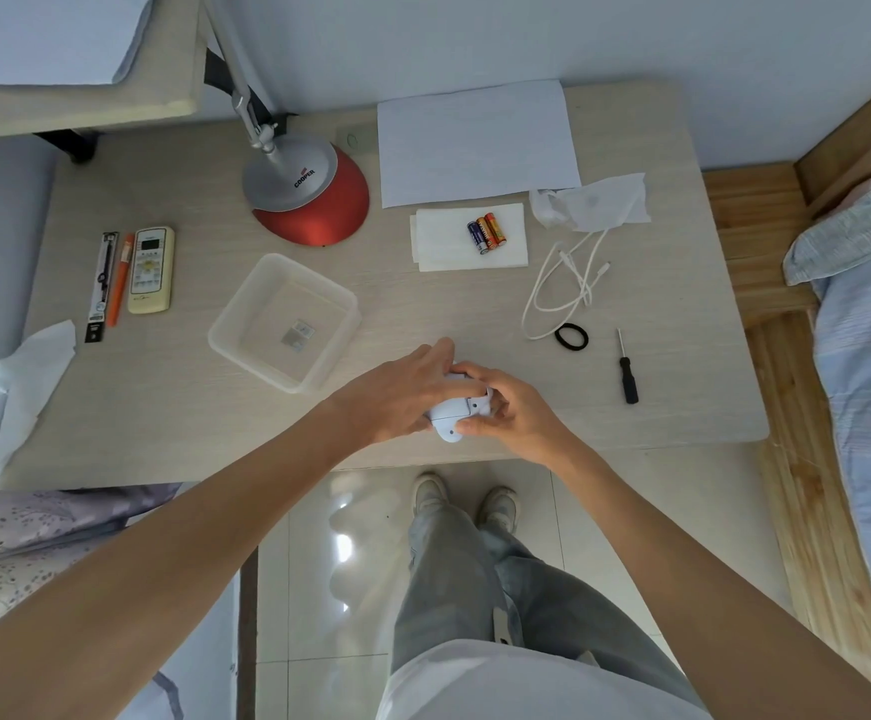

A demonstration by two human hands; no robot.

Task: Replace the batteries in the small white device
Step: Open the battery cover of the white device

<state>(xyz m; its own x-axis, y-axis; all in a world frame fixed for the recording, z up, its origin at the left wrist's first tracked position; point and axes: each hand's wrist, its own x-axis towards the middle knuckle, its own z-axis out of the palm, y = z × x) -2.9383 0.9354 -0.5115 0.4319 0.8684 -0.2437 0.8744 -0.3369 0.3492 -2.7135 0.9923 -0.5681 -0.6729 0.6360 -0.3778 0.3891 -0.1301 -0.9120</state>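
The small white device point(454, 410) is held above the near edge of the table point(163, 407), between both hands. My left hand point(397, 394) grips it from the left, fingers curled over its top. My right hand point(506, 407) grips its right end, thumb and fingers pinching there. Most of the device is hidden by the fingers. Three batteries point(486, 232), one blue and two orange, lie side by side on a folded white tissue point(438, 246) at mid table. A small black-handled screwdriver point(626, 374) lies to the right of my hands.
A clear plastic tray point(246, 324) sits left of my hands. A red-and-silver lamp point(314, 192), white paper sheet point(475, 142), white cable point(563, 283), black hair tie point(571, 336), remote point(151, 269), pens point(111, 283) and crumpled tissues point(33, 376) lie around the table. A bed point(870, 356) stands right.
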